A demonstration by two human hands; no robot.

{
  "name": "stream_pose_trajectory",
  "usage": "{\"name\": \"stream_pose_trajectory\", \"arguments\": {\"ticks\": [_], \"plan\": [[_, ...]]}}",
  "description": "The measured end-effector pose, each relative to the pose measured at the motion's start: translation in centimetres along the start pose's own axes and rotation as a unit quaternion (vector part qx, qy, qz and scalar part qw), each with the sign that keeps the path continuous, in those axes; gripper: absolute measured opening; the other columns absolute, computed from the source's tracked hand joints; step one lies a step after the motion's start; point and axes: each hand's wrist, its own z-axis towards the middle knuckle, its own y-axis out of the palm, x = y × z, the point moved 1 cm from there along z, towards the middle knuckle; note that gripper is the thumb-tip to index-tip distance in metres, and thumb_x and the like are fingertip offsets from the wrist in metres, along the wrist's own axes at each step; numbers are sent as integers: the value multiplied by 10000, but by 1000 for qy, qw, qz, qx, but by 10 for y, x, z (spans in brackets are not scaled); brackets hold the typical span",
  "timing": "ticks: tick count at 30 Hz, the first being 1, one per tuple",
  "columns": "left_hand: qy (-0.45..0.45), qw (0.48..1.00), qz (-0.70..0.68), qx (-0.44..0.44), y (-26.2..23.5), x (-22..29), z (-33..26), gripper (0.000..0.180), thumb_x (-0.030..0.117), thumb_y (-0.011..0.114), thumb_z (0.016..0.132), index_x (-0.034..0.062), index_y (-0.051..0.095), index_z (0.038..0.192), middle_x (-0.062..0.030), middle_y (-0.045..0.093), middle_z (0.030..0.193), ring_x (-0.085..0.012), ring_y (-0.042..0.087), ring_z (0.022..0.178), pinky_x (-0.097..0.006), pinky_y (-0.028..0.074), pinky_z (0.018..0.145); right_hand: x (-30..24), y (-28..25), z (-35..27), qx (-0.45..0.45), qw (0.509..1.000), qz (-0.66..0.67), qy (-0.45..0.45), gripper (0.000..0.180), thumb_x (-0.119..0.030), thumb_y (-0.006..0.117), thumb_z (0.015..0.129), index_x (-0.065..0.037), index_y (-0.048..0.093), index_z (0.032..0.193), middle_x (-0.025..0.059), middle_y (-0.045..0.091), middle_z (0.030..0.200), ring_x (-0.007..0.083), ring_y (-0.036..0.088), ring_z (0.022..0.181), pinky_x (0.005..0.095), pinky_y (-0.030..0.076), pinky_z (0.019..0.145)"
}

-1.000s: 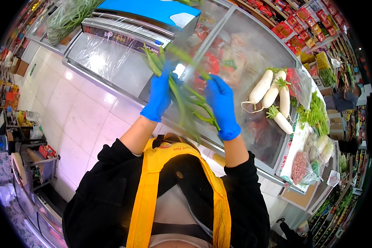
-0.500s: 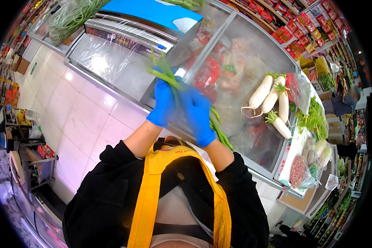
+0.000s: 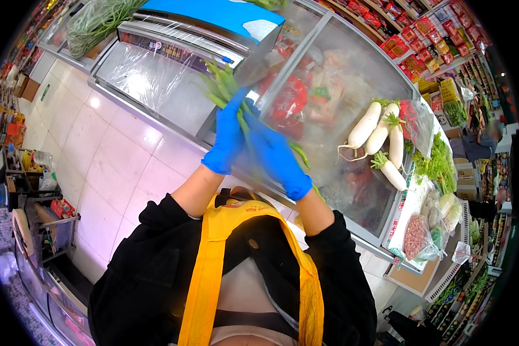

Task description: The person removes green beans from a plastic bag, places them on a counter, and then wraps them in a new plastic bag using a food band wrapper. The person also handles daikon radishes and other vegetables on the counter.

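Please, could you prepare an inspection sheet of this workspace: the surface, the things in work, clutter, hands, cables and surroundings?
Surface: freezer, glass-topped, cloudy, packages visible inside.
Job's things: long green pods, bunched, tips fanning past the left hand; other ends show beyond the right hand.
Clutter: four white radishes on the glass; beside them a plastic bag, and leafy greens further right.
Hands: both gloved in blue; left fingers closed around the pods; right hand blurred, against the pods, grip unclear.
Cables: nothing seen.
Surroundings: pale tiled floor at left; shelves of red packets at upper right.
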Motion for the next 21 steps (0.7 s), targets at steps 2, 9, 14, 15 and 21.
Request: {"name": "stream_pose_trajectory", "arguments": {"ticks": [2,9,14,15,21], "plan": [[12,999,-29,-9,-3,3,4,325,258,560,873,64,514,1130,-63,552,820,-181,558,753,-353,484,759,-2,-8,-6,-14,996,61,59,331,-150,515,887,13,539,1174,76,635,995,123,575,841,268,463,737],[35,995,-38,-81,10,0,-4,516,387,555,878,45,420,1241,-61,545,921,-189,552,874,-376,463,865,-4,-7,-4,132,928,-335,-95,323,-209,665,756,-5,615,1002,137,636,828,196,615,686,315,480,639],[30,992,-12,-124,1,-7,3,540,418,546,875,45,426,1247,-47,541,902,-171,549,834,-363,472,828,12,-15,1,111,969,-214,-57,244,-183,614,796,-14,606,972,130,610,762,195,594,668,317,468,633],[33,991,-10,-127,1,-8,3,535,417,542,878,45,428,1245,-44,540,895,-167,546,815,-357,474,814,4,-13,-4,120,982,-149,-4,220,-185,591,815,-29,602,970,134,606,773,217,599,680,334,470,644],[-2,989,-108,-103,-3,-13,6,422,337,582,874,64,487,1181,-39,542,909,-148,547,818,-311,478,760,-14,-28,-2,245,940,-204,-123,264,-175,529,861,-106,576,1111,154,583,724,230,597,625,336,476,600]]}}
